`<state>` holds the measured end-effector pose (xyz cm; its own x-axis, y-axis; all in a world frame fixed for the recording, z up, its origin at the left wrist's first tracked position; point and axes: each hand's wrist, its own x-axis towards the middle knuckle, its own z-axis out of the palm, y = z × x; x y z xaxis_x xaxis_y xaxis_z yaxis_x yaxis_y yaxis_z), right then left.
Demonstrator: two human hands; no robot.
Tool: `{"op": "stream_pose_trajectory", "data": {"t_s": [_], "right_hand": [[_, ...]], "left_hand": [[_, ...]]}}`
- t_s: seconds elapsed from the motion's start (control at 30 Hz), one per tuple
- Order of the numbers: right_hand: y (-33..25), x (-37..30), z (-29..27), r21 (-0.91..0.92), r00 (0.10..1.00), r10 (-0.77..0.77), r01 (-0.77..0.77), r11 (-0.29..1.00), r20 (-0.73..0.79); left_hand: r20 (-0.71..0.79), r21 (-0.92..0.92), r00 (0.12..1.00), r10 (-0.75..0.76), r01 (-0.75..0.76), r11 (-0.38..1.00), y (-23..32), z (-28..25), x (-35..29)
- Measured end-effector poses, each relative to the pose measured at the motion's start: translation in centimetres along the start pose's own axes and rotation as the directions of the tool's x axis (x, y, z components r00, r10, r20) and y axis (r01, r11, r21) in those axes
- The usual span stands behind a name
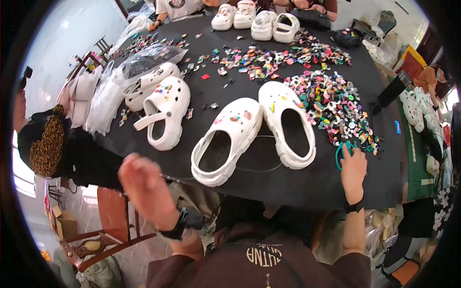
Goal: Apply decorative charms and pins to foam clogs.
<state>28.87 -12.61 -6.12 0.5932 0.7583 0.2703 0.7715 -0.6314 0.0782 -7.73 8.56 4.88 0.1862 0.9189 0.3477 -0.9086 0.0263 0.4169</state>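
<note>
My right hand (354, 175) is at the table's right front, with its fingers at the teal looped handles of a pair of scissors (338, 159). The blades cannot be made out. Raised in front of the table's left edge, my left hand (148, 189) is smeared by motion, and nothing shows in it. Two white clogs lie before me, toes away and leaning toward each other. The left clog (247, 108) and the right clog (272, 91) both carry small coloured charms. A thin clear loop of line runs by them.
A heap of colourful shoe charms (331, 98) spreads beyond the right clog. To the left are more white clogs (175, 98) and a clear plastic bag (103, 103). A person's dark sleeve (91, 156) is near my left hand. More clogs (223, 17) stand at the far edge.
</note>
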Motion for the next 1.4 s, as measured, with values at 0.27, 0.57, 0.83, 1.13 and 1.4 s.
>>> {"op": "stream_pose_trajectory", "data": {"t_s": [0.27, 0.57, 0.83, 1.13, 1.4], "right_hand": [[-9.7, -2.3, -7.6, 0.898, 0.819, -0.558, 0.142, 0.416, 0.129], [-20.8, -4.1, -4.8, 0.988, 0.752, -0.646, -0.153, 0.017, 0.128], [-18.3, -7.1, -6.5, 0.83, 0.317, -0.935, -0.556, -0.045, 0.161], [-4.9, -17.5, 5.2, 0.661, 0.63, -0.399, -0.747, -0.076, 0.666], [4.1, -33.8, 19.2, 0.337, 0.243, 0.244, -0.503, -0.796, 0.939]], "left_hand": [[-0.258, 0.682, 0.966, -0.021, 0.198, 0.704, 0.1, -1.7, -3.7], [-0.019, -0.082, 0.698, -0.716, 0.712, 0.697, 3.2, -1.9, -9.0], [-0.209, 0.901, 0.907, -0.366, 0.324, 0.289, -4.0, -1.1, -8.4], [0.139, 0.986, 0.904, -0.405, -0.087, 0.146, -8.2, -2.1, -9.1], [0.06, 0.986, 0.998, -0.023, -0.055, 0.159, -6.7, -3.0, -6.1]]}}
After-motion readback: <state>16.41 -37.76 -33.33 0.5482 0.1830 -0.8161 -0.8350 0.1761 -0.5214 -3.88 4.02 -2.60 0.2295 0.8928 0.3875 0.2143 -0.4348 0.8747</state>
